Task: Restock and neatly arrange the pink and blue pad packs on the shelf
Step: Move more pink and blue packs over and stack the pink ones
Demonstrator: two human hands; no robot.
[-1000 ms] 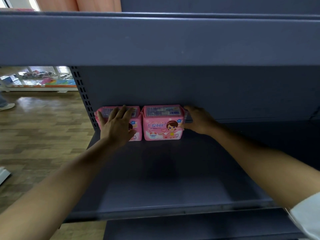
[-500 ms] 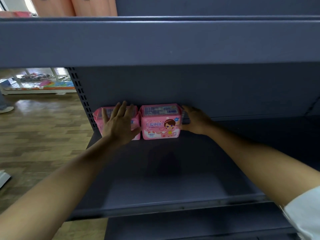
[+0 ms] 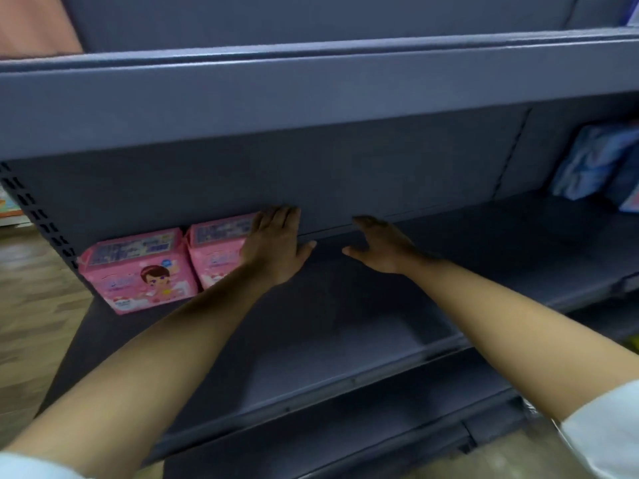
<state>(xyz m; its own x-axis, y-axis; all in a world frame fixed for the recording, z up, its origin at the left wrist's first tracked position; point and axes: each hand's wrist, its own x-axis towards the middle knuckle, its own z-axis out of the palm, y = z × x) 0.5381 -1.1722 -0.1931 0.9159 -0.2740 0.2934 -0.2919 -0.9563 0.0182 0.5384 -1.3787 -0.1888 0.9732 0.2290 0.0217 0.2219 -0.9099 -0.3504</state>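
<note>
Two pink pad packs stand side by side at the back left of the grey shelf (image 3: 345,323). The left pink pack (image 3: 138,271) shows its full front with a cartoon face. My left hand (image 3: 276,245), fingers straight, covers the right end of the right pink pack (image 3: 216,248). My right hand (image 3: 383,245) is open, fingers spread, hovering over bare shelf to the right of the packs and holding nothing. Blue pad packs (image 3: 594,164) lean at the far right of the shelf, blurred.
An upper shelf board (image 3: 311,91) overhangs just above the hands. The perforated upright (image 3: 38,216) marks the shelf's left end, with wooden floor (image 3: 31,305) beyond. A lower shelf (image 3: 345,440) sits below the front edge.
The camera swung right and tilted. My left hand slid from the left pack to the right pack's right end. My right hand left the right pack and moved right, off it.
</note>
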